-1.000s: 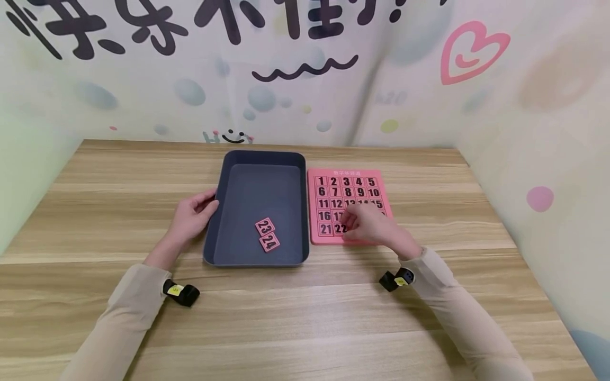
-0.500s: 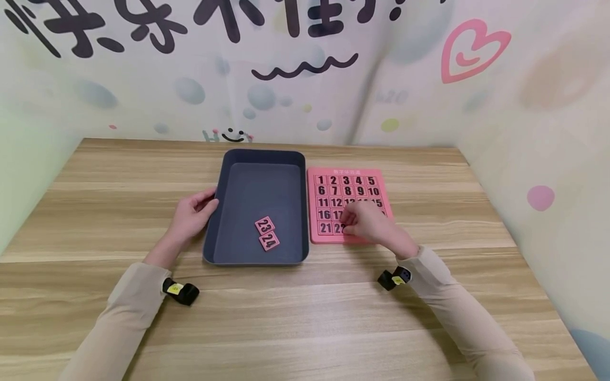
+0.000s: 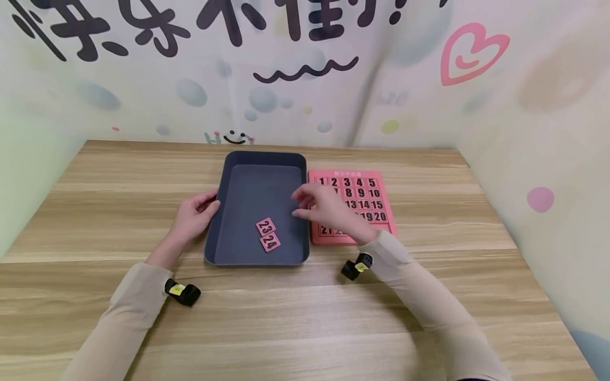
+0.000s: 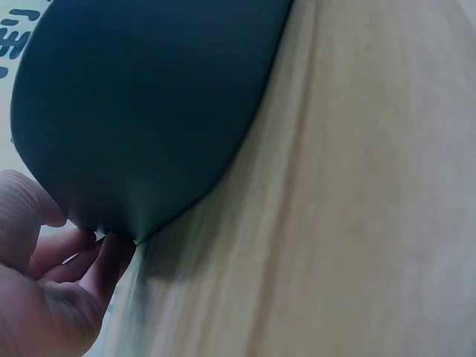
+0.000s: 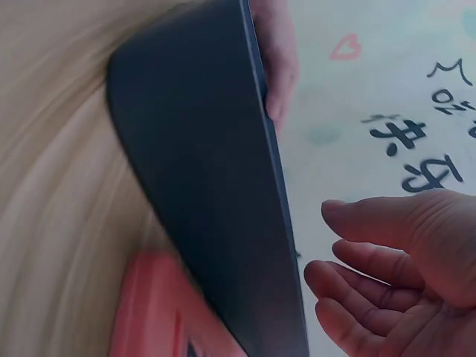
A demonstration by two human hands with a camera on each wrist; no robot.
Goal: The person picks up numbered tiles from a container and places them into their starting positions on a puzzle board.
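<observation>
My left hand [image 3: 193,214] grips the left side of a dark blue-grey rectangular tray [image 3: 224,248], with the thumb at its rim. In the left wrist view its fingertips [image 4: 119,249] meet the tray's outer wall. Two pink number tiles lie inside the tray, tile 23 [image 3: 265,226] and tile 24 [image 3: 270,242]. My right hand [image 3: 329,206] hovers over the tray's right rim, thumb and fingers apart, holding nothing. It partly covers a pink number puzzle board [image 3: 350,173], which has rows of numbered tiles and sits right of the tray.
The wood-grain table [image 3: 267,323] carries the tray and the board. Behind it stands a white printed backdrop [image 3: 305,116] with large dark characters and a pink heart. Each wrist wears a small black camera, such as the left camera [image 3: 183,293].
My right hand has moved left from the lower part of the puzzle board to the tray's right rim, uncovering tiles on the board's right side. The left hand stays at the tray.
</observation>
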